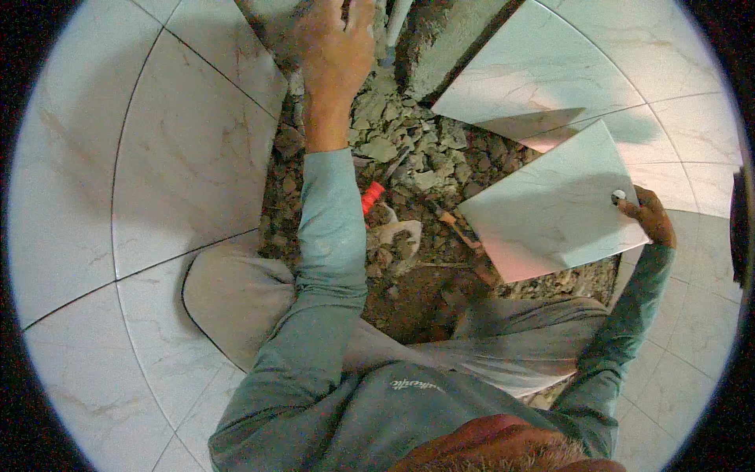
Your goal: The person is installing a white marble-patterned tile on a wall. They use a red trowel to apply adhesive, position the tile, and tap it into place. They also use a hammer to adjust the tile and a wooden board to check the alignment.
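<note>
My right hand [651, 216] grips the outer edge of a pale marbled tile [550, 208], thumb on its face beside a small round hole. This tile is tilted above the rubble pit. At the top of the view, my left hand [336, 47] stretches forward, its fingers apart and partly cut off by the picture's edge. It lies near a grey pipe [397, 20] that stands at the far end of the pit. Below it, a tool with a red handle [372, 197] rests on the rubble. A second tool with an orange handle [456, 224] lies beside the tile.
Broken mortar and stones [409, 134] fill the pit between my legs. Laid marbled tiles [197, 134] border it on the left, and more tiles [550, 63] lie at the far right. A concrete block [452, 47] stands behind. A whitish scrap [405, 236] sits among the stones.
</note>
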The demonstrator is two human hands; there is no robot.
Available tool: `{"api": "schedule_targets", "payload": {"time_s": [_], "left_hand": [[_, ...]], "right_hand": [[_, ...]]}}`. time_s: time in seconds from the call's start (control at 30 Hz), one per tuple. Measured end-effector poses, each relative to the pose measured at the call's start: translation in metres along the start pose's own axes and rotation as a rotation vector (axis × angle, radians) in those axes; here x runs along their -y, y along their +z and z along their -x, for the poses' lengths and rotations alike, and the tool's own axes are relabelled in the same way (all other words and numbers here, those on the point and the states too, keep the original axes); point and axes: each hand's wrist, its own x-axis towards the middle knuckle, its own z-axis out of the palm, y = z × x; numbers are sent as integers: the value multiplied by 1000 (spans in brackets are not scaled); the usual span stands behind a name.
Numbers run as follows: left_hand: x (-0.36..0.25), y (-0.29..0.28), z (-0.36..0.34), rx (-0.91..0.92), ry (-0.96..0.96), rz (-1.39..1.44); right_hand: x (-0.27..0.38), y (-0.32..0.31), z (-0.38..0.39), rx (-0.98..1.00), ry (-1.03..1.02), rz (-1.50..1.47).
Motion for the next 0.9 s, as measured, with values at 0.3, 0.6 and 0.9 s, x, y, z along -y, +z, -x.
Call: {"api": "schedule_targets", "payload": {"time_s": [0.3, 0.6, 0.9], "left_hand": [[-10, 1, -63, 489, 857, -924], [-21, 20, -72, 622, 329, -955], [-2, -2, -93, 736, 636, -879]], "right_hand": [[-199, 13, -48, 120, 403, -152], [-343, 78, -122, 4, 250, 371], [-427, 132, -197, 42, 228, 605]]}}
